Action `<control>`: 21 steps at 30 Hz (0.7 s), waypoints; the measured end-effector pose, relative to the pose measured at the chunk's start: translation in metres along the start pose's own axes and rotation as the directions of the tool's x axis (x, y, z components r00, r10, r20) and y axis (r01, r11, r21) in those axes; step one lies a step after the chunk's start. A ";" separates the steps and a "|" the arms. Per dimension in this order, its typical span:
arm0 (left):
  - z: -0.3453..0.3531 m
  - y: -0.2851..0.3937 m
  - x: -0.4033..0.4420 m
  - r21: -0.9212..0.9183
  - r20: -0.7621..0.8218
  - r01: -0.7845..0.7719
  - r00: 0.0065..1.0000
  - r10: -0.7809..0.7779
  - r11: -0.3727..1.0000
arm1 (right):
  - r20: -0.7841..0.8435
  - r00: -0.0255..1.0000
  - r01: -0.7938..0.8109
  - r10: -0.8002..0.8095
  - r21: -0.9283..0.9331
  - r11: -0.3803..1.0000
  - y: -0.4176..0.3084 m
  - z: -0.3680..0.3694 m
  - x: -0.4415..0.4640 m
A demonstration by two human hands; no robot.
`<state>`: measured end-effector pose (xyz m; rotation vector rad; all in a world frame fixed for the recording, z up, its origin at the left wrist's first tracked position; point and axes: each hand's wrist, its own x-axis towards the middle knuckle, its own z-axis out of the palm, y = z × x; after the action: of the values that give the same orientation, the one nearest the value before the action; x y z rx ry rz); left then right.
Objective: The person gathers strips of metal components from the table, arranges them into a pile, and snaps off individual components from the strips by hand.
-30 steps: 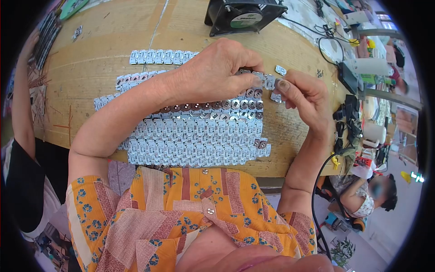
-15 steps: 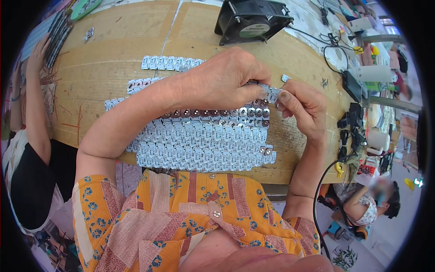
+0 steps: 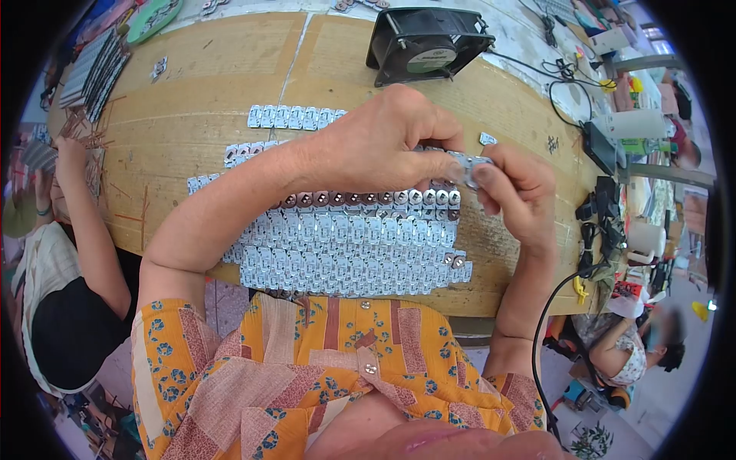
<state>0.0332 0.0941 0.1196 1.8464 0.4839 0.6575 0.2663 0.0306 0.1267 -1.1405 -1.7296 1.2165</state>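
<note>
Above the table, my left hand and my right hand meet over a strip of small circuit boards. My left thumb and forefinger pinch one end, and my right thumb and bent fingers grip the other. Below them lie overlapping rows of pale circuit boards, some with round metal parts showing. Part of these rows is hidden under my left forearm. Farther back, another short row of boards lies flat. A single small board rests just behind my right hand.
A black fan stands at the back, its cable running right. Cables and a black box lie along the right. At left, a co-worker's hand is near thin brown sticks and a stack of panels. Another person sits at right.
My hands stay together on the strip, which has tilted slightly. The view has shifted a little. The co-worker's hands at left have moved from the stack of panels toward the table's near side.
</note>
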 end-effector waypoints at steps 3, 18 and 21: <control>-0.003 0.017 0.001 -0.333 0.044 0.153 0.988 -0.147 0.931 | 0.133 0.974 -0.225 0.183 0.649 0.727 0.007 0.004 -0.002; 0.015 -0.014 0.003 0.558 -0.245 -0.233 0.870 0.427 0.796 | -0.314 0.940 -0.106 0.135 0.110 0.988 0.012 0.021 0.007; 0.018 -0.017 0.003 0.513 -0.272 -0.228 0.871 0.409 0.827 | -0.332 0.915 -0.168 0.229 0.202 0.965 0.010 0.021 0.007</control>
<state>0.0468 0.0889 0.0987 2.3009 0.6193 1.2292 0.2476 0.0317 0.1114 -1.3618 -1.2413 1.1679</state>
